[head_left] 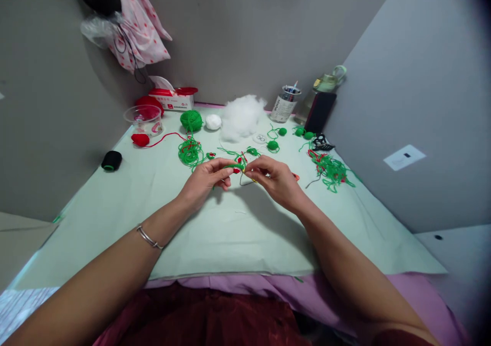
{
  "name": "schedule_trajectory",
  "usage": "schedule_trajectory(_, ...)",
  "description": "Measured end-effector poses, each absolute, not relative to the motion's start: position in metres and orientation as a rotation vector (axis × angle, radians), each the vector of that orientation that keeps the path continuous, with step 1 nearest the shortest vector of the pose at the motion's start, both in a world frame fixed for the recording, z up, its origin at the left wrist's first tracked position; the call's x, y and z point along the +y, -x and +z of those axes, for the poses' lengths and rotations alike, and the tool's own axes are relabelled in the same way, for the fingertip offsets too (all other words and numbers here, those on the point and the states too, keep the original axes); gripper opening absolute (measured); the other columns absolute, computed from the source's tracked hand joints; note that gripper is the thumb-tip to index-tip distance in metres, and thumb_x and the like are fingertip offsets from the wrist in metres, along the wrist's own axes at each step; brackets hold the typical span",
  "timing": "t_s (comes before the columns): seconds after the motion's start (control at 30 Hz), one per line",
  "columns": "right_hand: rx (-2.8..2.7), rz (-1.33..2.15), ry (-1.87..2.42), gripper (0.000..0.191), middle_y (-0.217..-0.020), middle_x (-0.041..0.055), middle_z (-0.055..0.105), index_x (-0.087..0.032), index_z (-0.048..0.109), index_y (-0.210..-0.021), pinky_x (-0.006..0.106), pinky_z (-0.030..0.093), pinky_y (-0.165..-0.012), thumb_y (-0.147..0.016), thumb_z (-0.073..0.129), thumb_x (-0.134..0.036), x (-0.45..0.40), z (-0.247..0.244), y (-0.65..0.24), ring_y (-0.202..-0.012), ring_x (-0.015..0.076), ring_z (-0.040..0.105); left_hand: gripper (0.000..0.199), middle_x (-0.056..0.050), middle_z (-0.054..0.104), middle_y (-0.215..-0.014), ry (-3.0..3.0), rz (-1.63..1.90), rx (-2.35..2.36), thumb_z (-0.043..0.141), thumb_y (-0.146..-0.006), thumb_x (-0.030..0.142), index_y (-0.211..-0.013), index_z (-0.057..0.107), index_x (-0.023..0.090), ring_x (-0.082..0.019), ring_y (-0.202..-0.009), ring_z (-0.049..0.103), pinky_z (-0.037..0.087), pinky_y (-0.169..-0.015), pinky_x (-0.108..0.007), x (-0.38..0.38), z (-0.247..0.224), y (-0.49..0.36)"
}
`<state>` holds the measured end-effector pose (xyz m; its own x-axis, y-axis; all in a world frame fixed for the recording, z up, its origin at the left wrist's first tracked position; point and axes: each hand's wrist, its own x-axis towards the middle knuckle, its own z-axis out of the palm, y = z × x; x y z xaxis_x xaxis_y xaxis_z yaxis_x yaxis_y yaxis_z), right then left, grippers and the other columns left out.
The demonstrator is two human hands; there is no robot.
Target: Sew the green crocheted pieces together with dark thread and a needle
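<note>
My left hand (202,181) is closed on a small green and red crochet piece (237,168), pinching it between thumb and fingers above the table. My right hand (276,178) meets the piece's right edge with thumb and forefinger pressed together. What lies in that pinch is too small to make out; a bit of yellow shows near it. A thin dark thread (241,183) loops down below the piece. Just behind my hands lie a small green yarn piece (252,151) and loose green strands.
Along the back stand a green yarn ball (191,121), white stuffing (243,116), a pen cup (286,104), a phone (321,111) and a clear tub (148,123). Tangled green yarn (333,172) lies right, a black thread spool (111,160) left. Walls border the table.
</note>
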<state>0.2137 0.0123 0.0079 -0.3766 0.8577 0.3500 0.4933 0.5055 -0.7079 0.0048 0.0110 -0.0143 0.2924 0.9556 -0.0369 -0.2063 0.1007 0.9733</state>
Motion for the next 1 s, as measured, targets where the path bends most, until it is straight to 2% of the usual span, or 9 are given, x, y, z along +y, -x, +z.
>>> schedule_trajectory(0.13,-1.986,0.671,1.117,0.011,-0.082,0.0034,0.064,-0.019,0.074,-0.087,0.028,0.038,-0.064,-0.090,0.068,-0.027,0.015,0.008,-0.216,-0.071,0.0136,0.052,0.019,0.001,0.062,-0.073,-1.082,0.979,0.872,0.075,-0.080,0.031,-0.091,0.070,0.017,-0.009,-0.061,0.056,0.047,-0.057,-0.023,0.011,-0.012,-0.005)
schedule_trajectory(0.27,-1.953,0.737,1.127,0.011,-0.084,0.0041,0.065,-0.019,0.074,-0.086,0.029,0.039,-0.064,-0.089,0.069,-0.028,0.015,0.008,-0.215,-0.071,0.0138,0.053,0.018,0.000,0.062,-0.077,-1.107,0.967,0.847,0.074,-0.081,0.031,-0.092,0.069,0.017,-0.010,-0.068,0.058,0.047,-0.059,-0.022,0.010,-0.010,-0.005)
schedule_trajectory(0.43,-1.934,0.748,1.144,0.013,-0.086,0.0051,0.066,-0.018,0.073,-0.086,0.029,0.040,-0.063,-0.089,0.069,-0.030,0.015,0.006,-0.214,-0.072,0.0143,0.054,0.021,0.003,0.059,-0.069,-1.100,0.945,0.820,0.075,-0.082,0.033,-0.093,0.065,0.018,-0.009,-0.058,0.055,0.046,-0.057,-0.022,0.008,-0.011,-0.006)
schedule_trajectory(0.57,-1.956,0.695,1.149,0.011,-0.082,0.0040,0.066,-0.018,0.072,-0.085,0.029,0.039,-0.063,-0.088,0.069,-0.028,0.014,0.006,-0.213,-0.069,0.0134,0.053,0.024,0.004,0.059,-0.071,-1.077,0.968,0.834,0.077,-0.080,0.034,-0.094,0.065,0.018,-0.007,-0.056,0.054,0.046,-0.057,-0.022,0.009,-0.011,-0.006)
schedule_trajectory(0.73,-1.952,0.738,1.184,0.004,-0.075,0.0008,0.066,-0.018,0.067,-0.090,0.027,0.043,-0.064,-0.087,0.065,-0.020,0.012,0.006,-0.210,-0.066,0.0122,0.056,0.027,0.004,0.060,-0.069,-1.039,1.005,0.828,0.080,-0.077,0.034,-0.090,0.064,0.018,-0.007,-0.055,0.054,0.046,-0.055,-0.021,0.008,-0.008,-0.007)
schedule_trajectory(0.8,-1.944,0.774,1.164,0.007,-0.077,0.0004,0.067,-0.018,0.064,-0.094,0.027,0.045,-0.068,-0.087,0.063,-0.016,0.010,0.004,-0.207,-0.069,0.0128,0.060,0.029,0.005,0.060,-0.068,-1.025,1.019,0.832,0.081,-0.075,0.034,-0.090,0.062,0.018,-0.007,-0.054,0.054,0.045,-0.054,-0.021,0.007,-0.005,-0.008)
schedule_trajectory(1.0,-1.862,0.863,1.018,0.008,-0.080,0.0004,0.068,-0.021,0.056,-0.099,0.028,0.051,-0.071,-0.092,0.059,-0.021,0.000,0.003,-0.196,-0.074,0.0145,0.065,0.031,0.004,0.060,-0.066,-1.034,1.050,0.859,0.082,-0.072,0.033,-0.088,0.061,0.017,-0.008,-0.053,0.055,0.046,-0.053,-0.022,0.006,-0.006,-0.009)
